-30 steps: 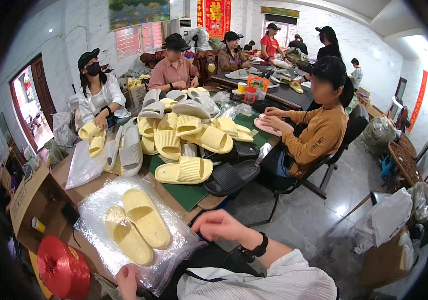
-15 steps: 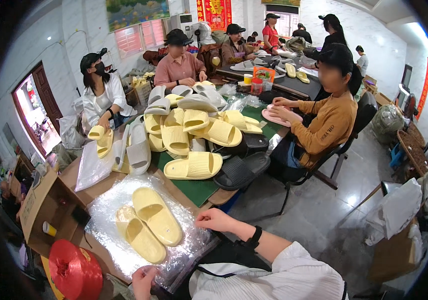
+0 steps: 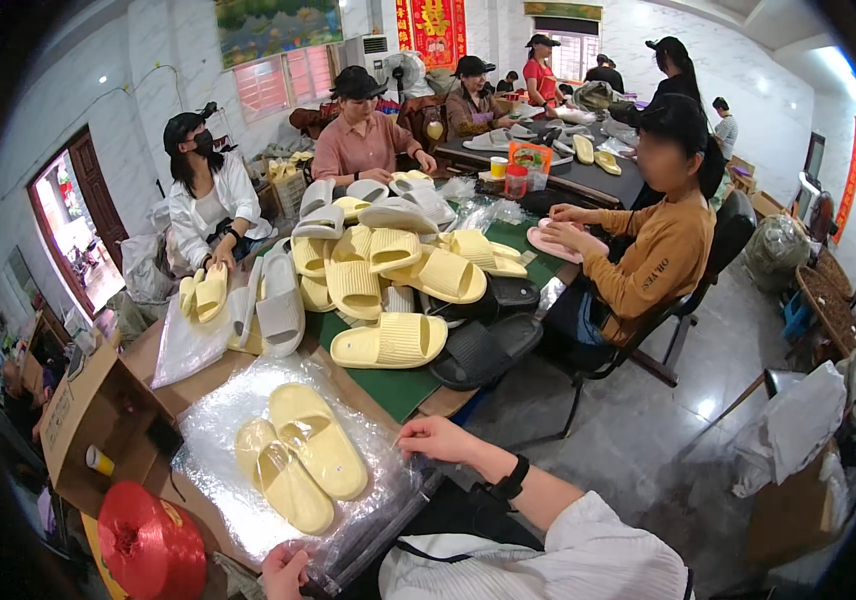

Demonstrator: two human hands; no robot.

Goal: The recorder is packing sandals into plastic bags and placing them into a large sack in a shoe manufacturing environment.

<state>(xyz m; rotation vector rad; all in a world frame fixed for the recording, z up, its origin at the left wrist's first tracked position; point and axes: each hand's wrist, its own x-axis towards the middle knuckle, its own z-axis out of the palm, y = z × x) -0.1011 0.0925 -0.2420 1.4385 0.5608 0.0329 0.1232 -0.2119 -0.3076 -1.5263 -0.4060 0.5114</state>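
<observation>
A pair of pale yellow slide slippers (image 3: 320, 455) lies side by side, soles down, on the near end of the table. Clear, shiny plastic film covers part of them; it looks like a plastic bag (image 3: 210, 440) with its near edge toward me. My right hand (image 3: 436, 440) pinches the film's right edge, just right of the slippers' heels. At the near corner my left hand (image 3: 286, 572) has its fingers closed on the film too. Between the two hands the edge runs taut over my dark lap.
A heap of yellow and grey slippers (image 3: 388, 340) fills the table beyond, with black ones (image 3: 485, 345) at its right. Left of me are an open cardboard box (image 3: 98, 440) and a red twine roll (image 3: 153, 545). Several co-workers sit around, one in a brown top (image 3: 648, 260) at right.
My hands have drawn the film's near edge taut; the right hand moved slightly. The co-worker at far left lowered yellow slippers onto plastic. The one in pink moved a hand right.
</observation>
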